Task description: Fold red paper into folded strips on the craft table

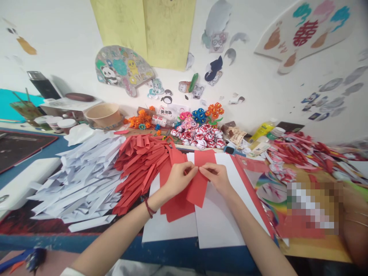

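Note:
My left hand [181,177] and my right hand [216,175] meet at the fingertips, both pinching a strip of red paper [199,193] near its middle. The lower end of the strip hangs toward me. Other red paper pieces [175,211] lie beneath my left hand, on top of white paper sheets [220,220]. Just left of them is a heap of folded red paper strips [140,165], and beyond that a larger heap of folded white paper strips [83,178].
Red-and-white paper flowers [201,136] are piled at the back, near orange flowers [140,119] and a round tan bowl [102,115]. A white flat case [30,182] lies far left. A blurred, pixelated area and part of another person's arm [356,218] appear at right.

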`<state>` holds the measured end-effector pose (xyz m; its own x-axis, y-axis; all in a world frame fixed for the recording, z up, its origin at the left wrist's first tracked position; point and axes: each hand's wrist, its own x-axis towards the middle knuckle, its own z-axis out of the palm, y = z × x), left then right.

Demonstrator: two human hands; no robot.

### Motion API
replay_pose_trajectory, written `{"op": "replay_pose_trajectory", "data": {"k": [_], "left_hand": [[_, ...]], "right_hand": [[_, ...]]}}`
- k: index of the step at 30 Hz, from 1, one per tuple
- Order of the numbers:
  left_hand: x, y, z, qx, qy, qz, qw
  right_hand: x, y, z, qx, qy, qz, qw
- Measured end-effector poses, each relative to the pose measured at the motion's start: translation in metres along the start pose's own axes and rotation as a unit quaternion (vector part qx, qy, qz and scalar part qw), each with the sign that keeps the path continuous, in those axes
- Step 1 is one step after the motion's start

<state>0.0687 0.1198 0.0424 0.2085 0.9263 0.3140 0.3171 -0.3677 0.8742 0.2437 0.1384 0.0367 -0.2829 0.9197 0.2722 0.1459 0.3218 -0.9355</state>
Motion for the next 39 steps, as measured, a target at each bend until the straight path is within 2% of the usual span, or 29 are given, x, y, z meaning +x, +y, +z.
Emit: {"op": "replay_pose_trajectory", "data": {"k": [6, 16, 23, 31, 36, 39], "left_hand": [[0.002, -0.001, 0.001, -0.018, -0.002, -0.006, 1.0], [0.001, 0.003, 0.001, -0.052, -0.019, -0.023, 0.998], [0.001, 0.005, 0.004, -0.067, -0.051, -0.022, 0.996], [0.001, 0.007, 0.003, -0.055, -0.046, -0.007, 0.997], [-0.001, 0.008, 0.002, -0.052, -0.084, -0.001, 0.995], [-0.002, 0.011, 0.002, -0.042, -0.088, 0.001, 0.995]], "right_hand": [[0.001, 0.001, 0.001, -0.009, 0.025, -0.011, 1.0], [0.0, 0.001, 0.0, 0.005, 0.077, 0.021, 0.997], [0.006, 0.007, -0.01, 0.051, 0.186, 0.027, 0.981], [0.008, 0.008, -0.013, 0.047, 0.205, 0.014, 0.978], [0.011, 0.015, -0.023, 0.086, 0.271, 0.003, 0.959], [0.012, 0.017, -0.024, 0.1, 0.278, 0.002, 0.955]]}}
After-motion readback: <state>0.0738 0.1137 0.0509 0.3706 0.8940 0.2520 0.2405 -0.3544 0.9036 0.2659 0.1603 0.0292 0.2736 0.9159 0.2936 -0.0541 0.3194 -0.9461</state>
